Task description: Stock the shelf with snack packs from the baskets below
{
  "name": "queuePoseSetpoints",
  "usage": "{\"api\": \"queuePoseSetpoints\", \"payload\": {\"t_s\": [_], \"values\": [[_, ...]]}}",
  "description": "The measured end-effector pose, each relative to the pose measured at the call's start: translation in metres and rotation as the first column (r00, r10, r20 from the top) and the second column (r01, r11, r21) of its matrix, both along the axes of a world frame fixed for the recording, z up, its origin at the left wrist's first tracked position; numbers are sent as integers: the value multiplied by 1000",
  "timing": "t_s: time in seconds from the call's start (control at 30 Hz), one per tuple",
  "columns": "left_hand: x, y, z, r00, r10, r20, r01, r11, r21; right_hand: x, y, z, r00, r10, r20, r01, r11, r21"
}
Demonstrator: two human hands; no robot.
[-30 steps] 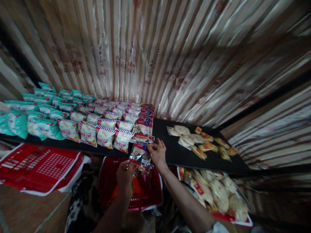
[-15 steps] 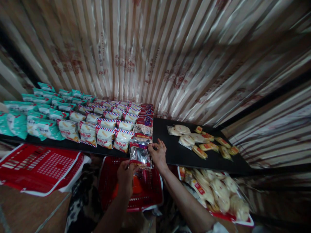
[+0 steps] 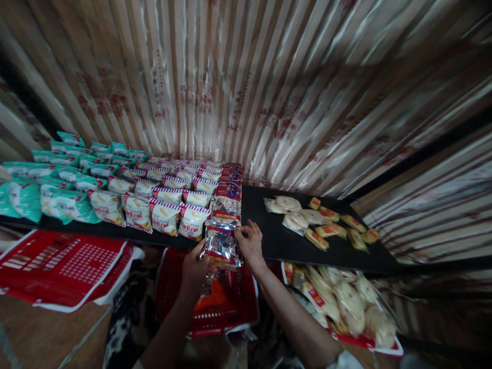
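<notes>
Right hand (image 3: 251,244) at edge of packet (image 3: 221,245)

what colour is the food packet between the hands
The food packet is dark red with silvery glare, best seen in the head view.

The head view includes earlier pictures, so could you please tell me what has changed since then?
The front red foil packet now sits straighter, its lower edge slightly farther from the person; the left hand moved forward along its left edge. The right hand stayed at its upper right edge; the white snack bags are unchanged.
</notes>
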State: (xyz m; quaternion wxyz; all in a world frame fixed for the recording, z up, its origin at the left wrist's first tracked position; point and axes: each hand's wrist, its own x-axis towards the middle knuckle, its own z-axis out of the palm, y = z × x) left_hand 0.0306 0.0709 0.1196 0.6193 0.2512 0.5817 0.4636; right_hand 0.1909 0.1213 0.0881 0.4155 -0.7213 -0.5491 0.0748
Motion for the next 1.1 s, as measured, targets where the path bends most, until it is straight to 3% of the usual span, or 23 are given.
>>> {"api": "queuePoseSetpoints", "payload": {"t_s": [0.2,0.43,0.73,0.9,1.1], "values": [[3,4,5,996,-15,-85,14,1000,-10,-1,-1,6,999,3,-47,-4,1000,-29],[11,9,0,992,105,-74,-109,993,-52,-2,0,6,995,-7,-95,1,999,-53],[12,14,8,965,-103,-241,102,995,-14,-3,-1,13,981,-47,-188,19,989,-148],[6,13,20,865,-255,-433,283,959,-1,-1,-1,10,976,-37,-213,10,992,-124],[2,11,23,581,-284,-762,460,888,20,2,-2,4,977,-6,-213,-14,995,-95]]}}
